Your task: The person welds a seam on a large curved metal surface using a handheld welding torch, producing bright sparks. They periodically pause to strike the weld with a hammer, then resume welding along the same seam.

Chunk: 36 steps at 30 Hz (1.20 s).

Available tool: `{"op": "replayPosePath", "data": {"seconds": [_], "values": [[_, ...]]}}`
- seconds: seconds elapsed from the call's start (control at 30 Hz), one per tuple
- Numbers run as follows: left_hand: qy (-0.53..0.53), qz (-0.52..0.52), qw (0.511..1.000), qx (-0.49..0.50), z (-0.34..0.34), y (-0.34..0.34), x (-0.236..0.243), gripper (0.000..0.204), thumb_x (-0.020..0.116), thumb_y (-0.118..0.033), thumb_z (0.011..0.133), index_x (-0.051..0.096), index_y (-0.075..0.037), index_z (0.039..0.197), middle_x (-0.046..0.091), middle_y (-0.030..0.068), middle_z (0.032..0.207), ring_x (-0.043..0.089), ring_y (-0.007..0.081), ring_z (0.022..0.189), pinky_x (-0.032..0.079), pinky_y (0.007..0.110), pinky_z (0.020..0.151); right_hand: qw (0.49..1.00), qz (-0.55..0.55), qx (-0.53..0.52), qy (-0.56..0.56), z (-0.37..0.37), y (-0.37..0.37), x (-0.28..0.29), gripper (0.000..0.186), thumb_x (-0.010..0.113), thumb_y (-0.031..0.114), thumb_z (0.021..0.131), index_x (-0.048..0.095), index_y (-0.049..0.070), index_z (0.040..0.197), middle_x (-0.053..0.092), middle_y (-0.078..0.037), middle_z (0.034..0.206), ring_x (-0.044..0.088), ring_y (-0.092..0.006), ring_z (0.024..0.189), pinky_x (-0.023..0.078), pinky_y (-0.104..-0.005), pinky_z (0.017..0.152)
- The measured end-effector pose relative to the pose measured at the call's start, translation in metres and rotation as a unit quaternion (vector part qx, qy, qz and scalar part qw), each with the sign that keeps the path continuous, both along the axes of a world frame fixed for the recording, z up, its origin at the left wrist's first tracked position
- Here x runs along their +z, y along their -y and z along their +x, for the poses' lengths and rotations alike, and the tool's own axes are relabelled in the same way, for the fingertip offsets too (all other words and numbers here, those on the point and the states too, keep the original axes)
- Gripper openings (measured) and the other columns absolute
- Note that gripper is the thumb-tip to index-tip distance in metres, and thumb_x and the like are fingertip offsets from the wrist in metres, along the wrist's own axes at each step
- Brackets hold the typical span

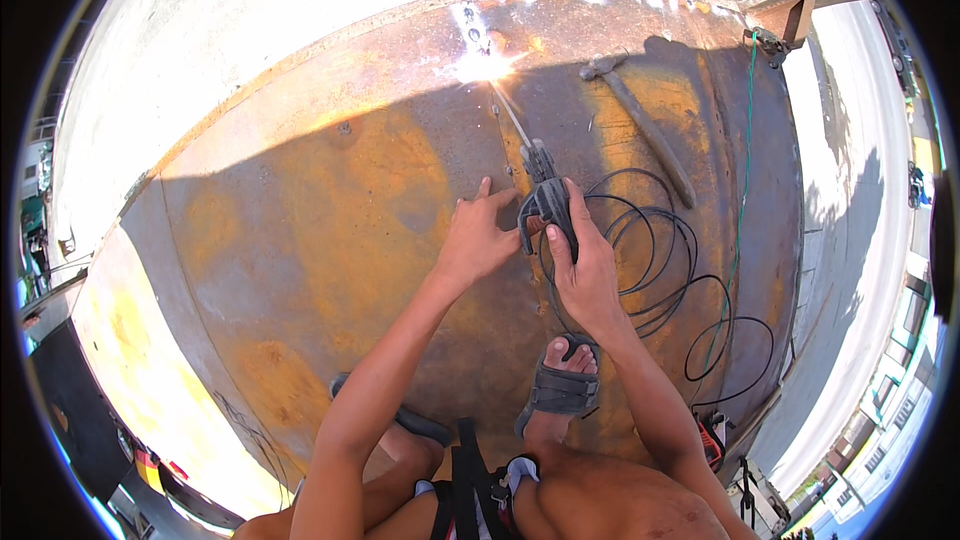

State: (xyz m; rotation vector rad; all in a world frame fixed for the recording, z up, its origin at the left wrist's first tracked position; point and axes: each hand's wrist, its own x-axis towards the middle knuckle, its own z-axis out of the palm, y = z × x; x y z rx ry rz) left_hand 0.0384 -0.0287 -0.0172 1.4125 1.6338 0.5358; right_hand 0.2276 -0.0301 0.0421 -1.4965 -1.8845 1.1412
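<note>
My right hand [585,275] is wrapped round a black welding electrode holder [552,202]. A thin welding rod [512,115] runs forward from its jaws to a blinding white arc [482,64] on the rusty steel plate [330,240]. My left hand [480,232] lies just left of the holder, fingers spread, at least one fingertip close to or touching the holder's lever. Beneath the arc and the rod, a seam crosses the plate from far to near. Glare hides the weld spot itself. A hammer [645,125] lies on the plate to the right of the rod.
Black cable [690,260] lies in loose coils right of my right hand. A green cord [745,140] stretches along the right side, up to a metal bracket [785,30]. My sandaled foot [565,385] stands on the plate. Pale ground borders its far edge [400,15].
</note>
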Motion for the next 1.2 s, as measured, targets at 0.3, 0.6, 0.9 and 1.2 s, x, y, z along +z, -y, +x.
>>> {"op": "replayPosePath", "data": {"seconds": [0.3, 0.6, 0.9, 1.2], "values": [[-0.001, 0.006, 1.000, 0.004, 0.001, 0.000, 0.001, 0.061, 0.075, -0.049, 0.093, 0.074, -0.003, 0.133, 0.063, 0.0420, 0.076, 0.057, 0.0532, 0.134, 0.043, 0.052, 0.123, 1.000, -0.015, 0.000, 0.001, 0.000, 0.000, 0.000, 0.059, 0.058, 0.022, 0.113, 0.039, 0.001, 0.165, 0.064, -0.032, 0.142, 0.066, -0.0499, 0.127, 0.056, -0.0520, 0.100], [0.005, -0.018, 1.000, 0.001, 0.000, 0.000, 0.006, 0.071, 0.078, -0.053, 0.092, 0.070, 0.001, 0.137, 0.067, 0.0410, 0.112, 0.052, 0.0514, 0.144, 0.039, 0.060, 0.122, 1.000, -0.003, -0.001, 0.003, 0.001, 0.000, -0.001, 0.059, 0.058, 0.022, 0.113, 0.039, 0.001, 0.164, 0.065, -0.032, 0.141, 0.066, -0.0496, 0.126, 0.056, -0.0518, 0.100], [0.010, -0.033, 0.999, -0.003, -0.002, 0.000, 0.008, 0.077, 0.078, -0.057, 0.091, 0.069, 0.004, 0.138, 0.069, 0.0394, 0.126, 0.050, 0.0512, 0.147, 0.036, 0.064, 0.122, 1.000, -0.005, 0.000, 0.002, -0.001, 0.000, 0.000, 0.059, 0.058, 0.022, 0.113, 0.039, 0.002, 0.164, 0.065, -0.031, 0.141, 0.067, -0.0496, 0.126, 0.056, -0.0520, 0.100], [0.013, -0.053, 0.998, -0.006, -0.003, -0.002, 0.003, 0.077, 0.078, -0.056, 0.091, 0.069, 0.004, 0.139, 0.068, 0.0415, 0.126, 0.050, 0.0512, 0.147, 0.035, 0.063, 0.123, 1.000, -0.020, -0.002, -0.003, -0.001, 0.000, 0.002, 0.058, 0.058, 0.022, 0.113, 0.039, 0.002, 0.164, 0.064, -0.031, 0.142, 0.066, -0.0494, 0.127, 0.056, -0.0519, 0.100]]}}
